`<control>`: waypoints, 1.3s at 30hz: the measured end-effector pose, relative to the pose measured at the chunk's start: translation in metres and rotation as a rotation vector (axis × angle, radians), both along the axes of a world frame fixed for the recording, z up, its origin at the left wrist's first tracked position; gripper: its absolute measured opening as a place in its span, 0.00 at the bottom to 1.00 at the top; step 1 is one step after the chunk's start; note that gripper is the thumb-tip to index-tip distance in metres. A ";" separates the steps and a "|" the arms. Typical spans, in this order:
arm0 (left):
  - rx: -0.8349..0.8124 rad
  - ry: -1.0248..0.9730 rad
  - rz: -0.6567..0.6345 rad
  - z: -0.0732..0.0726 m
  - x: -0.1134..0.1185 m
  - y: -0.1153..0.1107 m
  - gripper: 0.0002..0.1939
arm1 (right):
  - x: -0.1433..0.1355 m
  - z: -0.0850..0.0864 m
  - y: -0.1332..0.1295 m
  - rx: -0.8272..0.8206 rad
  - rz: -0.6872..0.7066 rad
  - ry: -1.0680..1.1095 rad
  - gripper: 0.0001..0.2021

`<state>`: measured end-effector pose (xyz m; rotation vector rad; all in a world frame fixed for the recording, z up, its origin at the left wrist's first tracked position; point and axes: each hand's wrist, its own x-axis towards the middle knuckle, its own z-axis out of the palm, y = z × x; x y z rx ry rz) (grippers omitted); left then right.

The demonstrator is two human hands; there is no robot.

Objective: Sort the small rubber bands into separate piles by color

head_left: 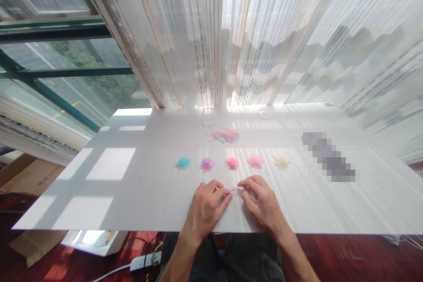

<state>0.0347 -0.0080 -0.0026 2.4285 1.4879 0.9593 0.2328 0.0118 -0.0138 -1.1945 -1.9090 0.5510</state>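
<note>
Near the table's front edge, my left hand (207, 202) and my right hand (260, 200) face each other. Between their fingertips lies a small clump of pale, whitish-lilac bands (236, 191), thin and stringy like small elastic bands. Thumb and fingers of each hand are pinched at one side of this clump. Just beyond is a row of small band piles: teal (183, 162), purple (207, 164), coral pink (231, 163), light pink (255, 161) and pale yellow (281, 161). Farther back lies a looser heap of mixed-colour bands (226, 135).
A clear round container (209, 116) stands at the back of the white table (158, 202), with a clear lid-like disc (265, 113) to its right. A blurred-out object (328, 157) lies on the right. Striped sheer curtains (198, 31) hang behind; a power strip (145, 261) is below.
</note>
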 end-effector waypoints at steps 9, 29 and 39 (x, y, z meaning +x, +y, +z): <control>-0.040 -0.150 -0.001 0.003 -0.005 -0.005 0.08 | 0.000 0.011 -0.003 -0.002 0.101 0.008 0.07; -0.034 -0.218 -0.017 0.002 -0.006 -0.004 0.04 | 0.001 0.008 -0.001 0.028 0.162 0.046 0.07; -0.056 -0.262 -0.033 0.002 -0.007 -0.005 0.03 | 0.002 0.005 -0.001 0.026 0.160 0.031 0.06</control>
